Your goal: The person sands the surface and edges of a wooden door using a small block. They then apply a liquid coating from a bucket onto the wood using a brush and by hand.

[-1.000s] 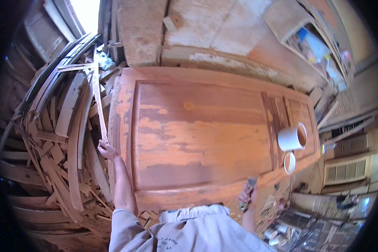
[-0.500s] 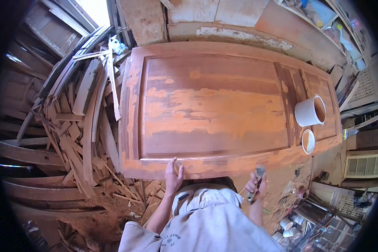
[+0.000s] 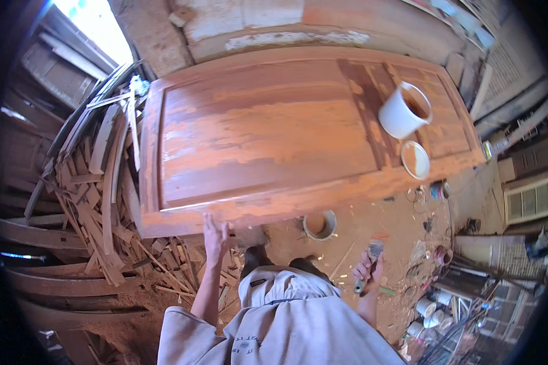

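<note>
A wooden panelled door (image 3: 256, 134) lies flat before me, its face streaked with orange-brown filler. My left hand (image 3: 214, 237) is at the door's near edge toward the left, fingers extended against it. In my right hand (image 3: 369, 270) is a putty knife (image 3: 376, 247), its smeared blade upward and handle below my fingers, held off the door's near side. A white tub (image 3: 400, 112) with orange-brown paste stands toward the door's right end. Beside it rests a round white lid (image 3: 415, 160) with paste on its inner face.
Heaped wood offcuts (image 3: 106, 188) fill the left side. On the dusty floor below the door stands a bucket (image 3: 319, 225). Several white containers (image 3: 429, 313) and other clutter lie at the lower right. A wall (image 3: 274, 24) runs behind the door.
My view has shifted, so the door and tub appear farther left and higher. The floor bucket has come into view. The putty knife stays in my right hand; my left remains at the edge.
</note>
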### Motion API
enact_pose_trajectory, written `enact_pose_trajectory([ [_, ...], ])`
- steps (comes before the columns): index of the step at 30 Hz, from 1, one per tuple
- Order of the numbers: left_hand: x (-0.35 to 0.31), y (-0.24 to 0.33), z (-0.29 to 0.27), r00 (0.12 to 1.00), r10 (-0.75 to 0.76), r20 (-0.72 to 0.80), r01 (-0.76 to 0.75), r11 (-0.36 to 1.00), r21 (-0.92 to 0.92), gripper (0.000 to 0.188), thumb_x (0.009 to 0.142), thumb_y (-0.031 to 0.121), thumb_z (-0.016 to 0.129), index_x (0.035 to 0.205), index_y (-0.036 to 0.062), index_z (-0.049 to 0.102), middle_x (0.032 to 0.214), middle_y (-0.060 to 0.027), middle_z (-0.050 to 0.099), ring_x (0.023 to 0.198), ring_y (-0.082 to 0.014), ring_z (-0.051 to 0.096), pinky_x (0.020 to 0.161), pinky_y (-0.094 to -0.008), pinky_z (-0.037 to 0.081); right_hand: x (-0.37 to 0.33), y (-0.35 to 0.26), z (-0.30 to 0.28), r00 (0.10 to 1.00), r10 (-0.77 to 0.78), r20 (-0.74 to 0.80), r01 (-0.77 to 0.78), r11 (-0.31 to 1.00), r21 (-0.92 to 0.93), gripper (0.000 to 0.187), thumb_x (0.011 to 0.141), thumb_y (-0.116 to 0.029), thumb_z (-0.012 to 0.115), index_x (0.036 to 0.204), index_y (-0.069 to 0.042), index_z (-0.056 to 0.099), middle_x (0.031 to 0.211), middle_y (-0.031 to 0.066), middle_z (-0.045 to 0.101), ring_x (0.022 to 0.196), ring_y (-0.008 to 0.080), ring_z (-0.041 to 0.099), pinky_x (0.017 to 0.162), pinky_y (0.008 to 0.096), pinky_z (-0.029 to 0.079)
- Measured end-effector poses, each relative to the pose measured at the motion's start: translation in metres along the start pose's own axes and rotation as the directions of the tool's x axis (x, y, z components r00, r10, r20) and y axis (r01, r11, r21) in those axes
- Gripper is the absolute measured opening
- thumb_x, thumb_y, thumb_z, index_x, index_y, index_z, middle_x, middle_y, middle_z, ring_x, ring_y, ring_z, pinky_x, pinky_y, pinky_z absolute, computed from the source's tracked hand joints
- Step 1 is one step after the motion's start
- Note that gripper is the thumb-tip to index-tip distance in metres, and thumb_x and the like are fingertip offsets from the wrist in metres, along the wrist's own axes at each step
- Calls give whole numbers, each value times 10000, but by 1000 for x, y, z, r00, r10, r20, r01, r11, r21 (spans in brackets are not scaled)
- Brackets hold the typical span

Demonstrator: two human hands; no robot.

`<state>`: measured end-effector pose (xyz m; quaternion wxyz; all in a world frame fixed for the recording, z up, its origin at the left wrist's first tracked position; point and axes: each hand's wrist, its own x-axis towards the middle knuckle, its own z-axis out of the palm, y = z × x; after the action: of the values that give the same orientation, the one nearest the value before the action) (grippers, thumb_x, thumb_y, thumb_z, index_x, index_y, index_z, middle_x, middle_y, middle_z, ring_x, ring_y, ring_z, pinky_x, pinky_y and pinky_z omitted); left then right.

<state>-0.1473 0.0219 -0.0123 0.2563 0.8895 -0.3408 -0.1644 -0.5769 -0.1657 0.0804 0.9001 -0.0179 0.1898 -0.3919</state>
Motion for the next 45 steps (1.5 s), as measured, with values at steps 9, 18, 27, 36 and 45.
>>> enact_pose_trajectory([
  [9, -135, 145, 112, 962, 82, -261, -137, 970, -200, 613, 987, 229, 553, 1452, -76, 295, 1493, -310, 333, 1407, -436, 322, 1179, -484, 249, -175, -125, -78, 933, -358, -43, 358, 933, 16, 438, 1053, -492, 372, 922, -80, 445, 717, 2, 426, 405, 96, 384, 431, 304, 401],
  [18, -131, 211, 159, 962, 261, -78, -271, 885, -378, 593, 1033, 275, 454, 1476, -70, 263, 1501, -288, 332, 1413, -425, 309, 1184, -459, 240, -272, -147, -109, 695, -718, -49, 719, 694, 43, 387, 1062, -445, 393, 1008, -73, 485, 769, 14, 470, 417, 76, 403, 395, 271, 362],
  [27, -67, 245, 174, 941, 339, -1, -328, 909, -255, 633, 1027, 310, 475, 1496, -51, 252, 1526, -268, 319, 1426, -410, 300, 1187, -463, 241, -207, -103, -105, 812, -573, -111, 582, 809, 86, 423, 1060, -481, 375, 989, -85, 502, 751, 4, 444, 433, 87, 397, 451, 296, 390],
  [36, -8, 241, 164, 955, 296, 14, -288, 937, -198, 598, 1035, 315, 454, 1489, -41, 295, 1530, -276, 318, 1433, -414, 291, 1184, -474, 248, -124, -113, -52, 874, -463, -148, 470, 882, 19, 508, 1027, -559, 404, 881, -74, 449, 722, -2, 445, 417, 81, 394, 443, 282, 394],
  [45, -1, 198, 184, 963, 269, -18, -268, 948, -173, 567, 1067, 351, 333, 1459, -57, 361, 1534, -254, 341, 1443, -395, 293, 1203, -474, 207, -84, -128, 4, 906, -378, -192, 372, 926, -70, 385, 1032, -509, 432, 1016, -129, 490, 726, -15, 418, 432, 66, 361, 443, 247, 387],
])
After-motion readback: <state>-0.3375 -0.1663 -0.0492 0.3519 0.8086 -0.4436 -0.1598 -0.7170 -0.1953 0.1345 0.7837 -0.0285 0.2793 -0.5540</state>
